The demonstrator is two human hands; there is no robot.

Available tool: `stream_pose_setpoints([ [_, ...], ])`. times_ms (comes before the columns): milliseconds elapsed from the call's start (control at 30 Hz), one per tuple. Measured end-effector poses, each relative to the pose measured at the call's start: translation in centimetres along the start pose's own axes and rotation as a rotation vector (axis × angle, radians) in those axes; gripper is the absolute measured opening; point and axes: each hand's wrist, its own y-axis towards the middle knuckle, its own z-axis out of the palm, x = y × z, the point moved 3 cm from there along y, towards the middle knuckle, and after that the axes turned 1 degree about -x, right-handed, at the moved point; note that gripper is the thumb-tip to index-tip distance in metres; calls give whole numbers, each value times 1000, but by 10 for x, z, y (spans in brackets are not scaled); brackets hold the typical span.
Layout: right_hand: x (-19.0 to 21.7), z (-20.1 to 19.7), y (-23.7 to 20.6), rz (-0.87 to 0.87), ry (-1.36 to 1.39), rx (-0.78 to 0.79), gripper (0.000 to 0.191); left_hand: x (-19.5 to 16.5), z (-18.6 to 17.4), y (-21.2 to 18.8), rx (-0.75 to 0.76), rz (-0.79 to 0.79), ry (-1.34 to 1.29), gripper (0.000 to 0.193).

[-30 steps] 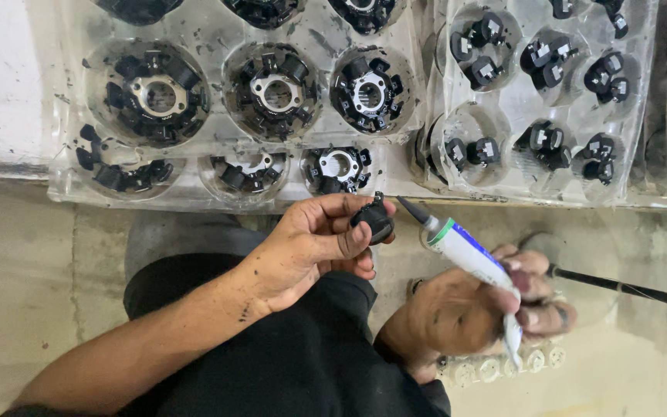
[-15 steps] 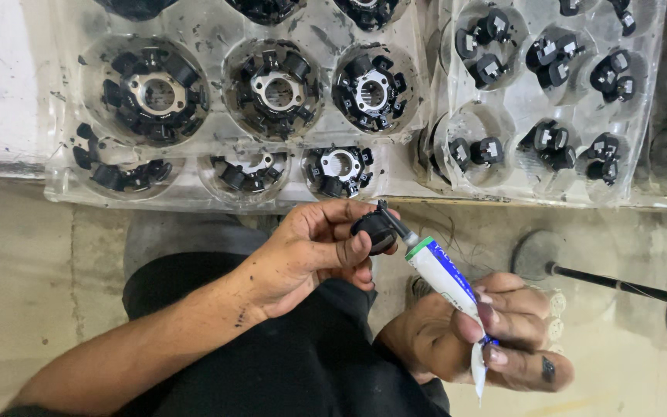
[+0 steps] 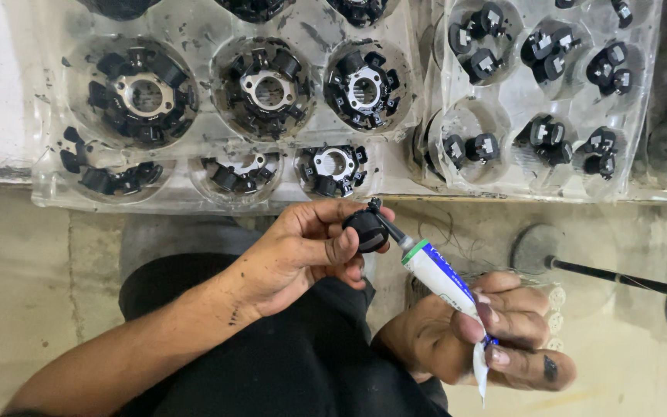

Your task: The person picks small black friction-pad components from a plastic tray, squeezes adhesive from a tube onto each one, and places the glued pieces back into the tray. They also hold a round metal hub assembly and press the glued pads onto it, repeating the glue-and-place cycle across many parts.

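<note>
The left hand's point(image 3: 303, 251) thumb hides part of the small black part point(image 3: 364, 230); the top edge cuts off the trays' point(image 3: 407, 166) upper row.

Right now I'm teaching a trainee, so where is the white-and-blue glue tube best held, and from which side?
Grip the glue tube around its lower body, near the flattened tail, coming from below and the right, as the right hand does. The tube slants up-left with its nozzle at the small black part in the left hand, so a low grip probably leaves the tip visible and free to aim.
</note>
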Motion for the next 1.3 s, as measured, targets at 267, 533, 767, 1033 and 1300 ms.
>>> stream_pose_setpoints([
  [267, 6, -5, 1, 125, -38, 19, 44, -1, 1, 1, 9, 5, -74, 44],
  [533, -5, -35, 21, 142, 77, -114, 38, -52, 12, 53, -69, 385, 654, 47],
  [767, -5, -56, 26, 130, 74, -139, 34, -89, 60, 131, 35, 802, 1291, 36],
  [1033, -10, -76, 25, 138, 45, -190, 39, -89, 96, 195, 438, 1132, 2186, 29],
  [1300, -15, -87, 26, 116, 40, -209, 37, -77, 104, 228, 627, 1025, 2475, 24],
])
